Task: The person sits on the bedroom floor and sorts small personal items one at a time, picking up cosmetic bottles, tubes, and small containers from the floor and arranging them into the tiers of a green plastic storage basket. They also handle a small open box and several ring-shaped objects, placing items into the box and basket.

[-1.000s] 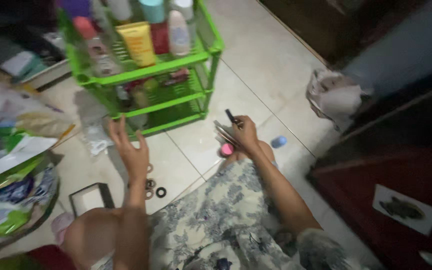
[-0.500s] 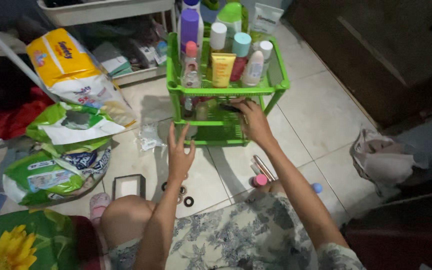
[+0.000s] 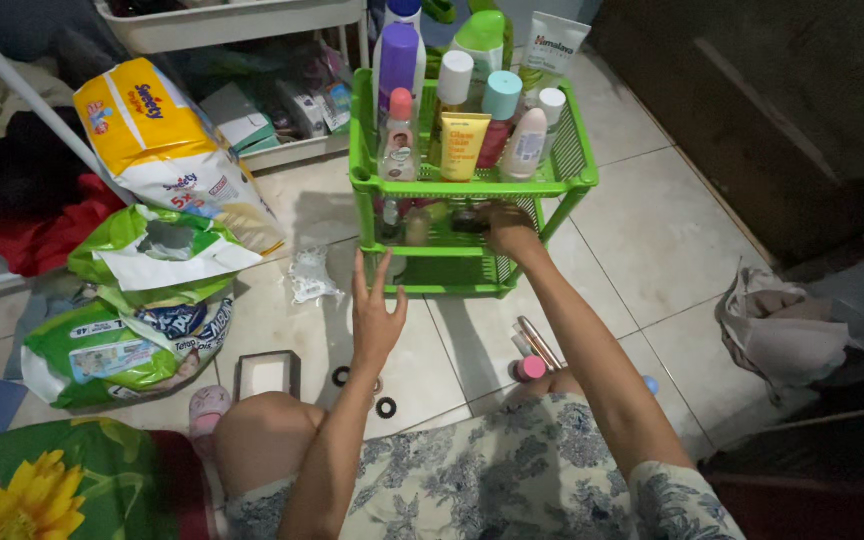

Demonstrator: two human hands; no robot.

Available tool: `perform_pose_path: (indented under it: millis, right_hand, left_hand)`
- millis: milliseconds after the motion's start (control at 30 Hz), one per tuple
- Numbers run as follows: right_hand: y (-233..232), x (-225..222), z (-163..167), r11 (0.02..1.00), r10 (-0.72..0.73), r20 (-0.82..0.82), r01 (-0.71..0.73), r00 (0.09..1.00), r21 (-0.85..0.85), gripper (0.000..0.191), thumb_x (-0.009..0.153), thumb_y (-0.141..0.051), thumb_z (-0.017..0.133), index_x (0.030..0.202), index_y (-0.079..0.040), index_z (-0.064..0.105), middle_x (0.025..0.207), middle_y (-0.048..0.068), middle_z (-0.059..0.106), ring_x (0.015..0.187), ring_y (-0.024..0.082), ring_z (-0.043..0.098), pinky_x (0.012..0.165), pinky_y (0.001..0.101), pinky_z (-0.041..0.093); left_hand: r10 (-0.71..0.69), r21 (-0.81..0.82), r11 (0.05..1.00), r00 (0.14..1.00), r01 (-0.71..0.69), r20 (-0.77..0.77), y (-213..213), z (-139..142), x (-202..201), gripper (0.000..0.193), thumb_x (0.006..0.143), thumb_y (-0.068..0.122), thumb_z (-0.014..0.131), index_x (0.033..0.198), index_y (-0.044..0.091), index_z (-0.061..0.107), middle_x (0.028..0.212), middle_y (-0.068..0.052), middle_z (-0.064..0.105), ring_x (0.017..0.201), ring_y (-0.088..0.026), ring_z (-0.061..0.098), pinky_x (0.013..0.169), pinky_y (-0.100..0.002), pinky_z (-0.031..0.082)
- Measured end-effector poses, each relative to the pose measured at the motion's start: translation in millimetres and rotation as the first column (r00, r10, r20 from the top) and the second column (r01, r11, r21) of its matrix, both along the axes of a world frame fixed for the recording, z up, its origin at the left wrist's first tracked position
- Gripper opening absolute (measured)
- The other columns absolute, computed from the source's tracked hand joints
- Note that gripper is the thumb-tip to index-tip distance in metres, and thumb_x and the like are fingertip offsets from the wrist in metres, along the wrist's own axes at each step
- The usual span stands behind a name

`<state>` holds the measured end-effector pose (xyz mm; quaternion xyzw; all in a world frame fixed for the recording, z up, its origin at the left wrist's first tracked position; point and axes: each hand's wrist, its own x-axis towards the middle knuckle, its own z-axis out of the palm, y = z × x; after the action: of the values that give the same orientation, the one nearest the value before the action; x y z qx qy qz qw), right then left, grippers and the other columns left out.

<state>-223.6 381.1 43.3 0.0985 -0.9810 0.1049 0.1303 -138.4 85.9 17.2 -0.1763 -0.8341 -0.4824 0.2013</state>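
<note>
A green plastic rack point(image 3: 472, 187) stands on the tiled floor, its top shelf crowded with bottles and tubes point(image 3: 462, 140). My right hand point(image 3: 512, 232) reaches into the rack's middle shelf. Its fingers are curled around a small dark item point(image 3: 467, 222) there. My left hand point(image 3: 377, 315) hovers over the floor in front of the rack, fingers spread and holding nothing. My knee and a floral garment fill the bottom of the view.
On the floor near my knee lie a pink-capped item point(image 3: 530, 368), thin sticks point(image 3: 537, 340), two black rings point(image 3: 387, 407) and a small white box point(image 3: 267, 375). Diaper packs point(image 3: 152, 130) and green bags point(image 3: 122, 340) sit at left. A crumpled cloth point(image 3: 782, 325) lies at right.
My right hand has gone from the floor items up into the rack's middle shelf. My left hand stays open above the floor. The view has swung to centre on the rack.
</note>
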Motion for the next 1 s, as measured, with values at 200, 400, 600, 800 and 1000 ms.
perform_pose_path:
  millis: [200, 400, 600, 800, 1000]
  right_hand:
    - [-4, -8, -2, 0.992, -0.126, 0.012, 0.126, 0.992, 0.015, 0.031, 0.083, -0.004, 0.066, 0.113, -0.009, 0.071, 0.107, 0.018, 0.072, 0.102, 0.037, 0.068, 0.091, 0.0497, 0.053]
    - [-15, 19, 18, 0.983, -0.006, -0.18, -0.027, 0.984, -0.179, 0.036, 0.077, -0.008, 0.076, 0.112, -0.003, 0.07, 0.106, 0.021, 0.07, 0.101, 0.042, 0.065, 0.088, 0.0505, 0.052]
    - [-26, 120, 41, 0.906, -0.244, -0.419, 0.051, 0.875, -0.42, 0.026, 0.087, 0.003, 0.072, 0.112, -0.002, 0.067, 0.111, 0.017, 0.069, 0.101, 0.034, 0.067, 0.087, 0.0413, 0.055]
    - [23, 183, -8, 0.763, -0.474, -0.329, 0.195, 0.817, -0.616, 0.015, 0.094, 0.001, 0.069, 0.109, -0.002, 0.07, 0.105, 0.014, 0.069, 0.092, 0.024, 0.071, 0.082, 0.0353, 0.058]
    - [77, 200, -97, 0.593, -0.546, 0.22, 0.559, 0.808, -0.58, 0.021, 0.087, -0.012, 0.071, 0.106, -0.005, 0.075, 0.095, 0.014, 0.073, 0.076, 0.026, 0.074, 0.071, 0.0363, 0.059]
  left_hand:
    - [-0.002, 0.006, 1.0, 1.0, 0.002, 0.019, 0, 1, -1, 0.068, 0.089, 0.008, 0.069, 0.153, 0.02, 0.049, 0.164, -0.027, 0.027, 0.147, -0.049, 0.036, 0.114, -0.051, 0.041]
    - [-0.005, -0.018, 1.0, 0.999, 0.004, -0.033, -3, 1, -2, 0.07, 0.088, 0.008, 0.071, 0.154, 0.02, 0.048, 0.164, -0.026, 0.028, 0.145, -0.049, 0.039, 0.116, -0.053, 0.039]
    - [0.066, -0.133, 0.989, 0.997, -0.069, -0.03, -1, -10, -5, 0.066, 0.091, 0.012, 0.071, 0.152, 0.022, 0.049, 0.163, -0.023, 0.031, 0.142, -0.047, 0.04, 0.117, -0.06, 0.035]
    - [0.09, -0.171, 0.981, 0.995, -0.094, -0.034, 9, -23, -8, 0.066, 0.095, 0.014, 0.072, 0.157, 0.019, 0.048, 0.166, -0.025, 0.023, 0.146, -0.052, 0.031, 0.123, -0.06, 0.029]
    - [-0.015, -0.071, 0.997, 0.999, 0.018, 0.041, 14, -17, -3, 0.071, 0.097, 0.011, 0.069, 0.162, 0.016, 0.042, 0.172, -0.031, 0.006, 0.157, -0.051, 0.022, 0.127, -0.058, 0.027]
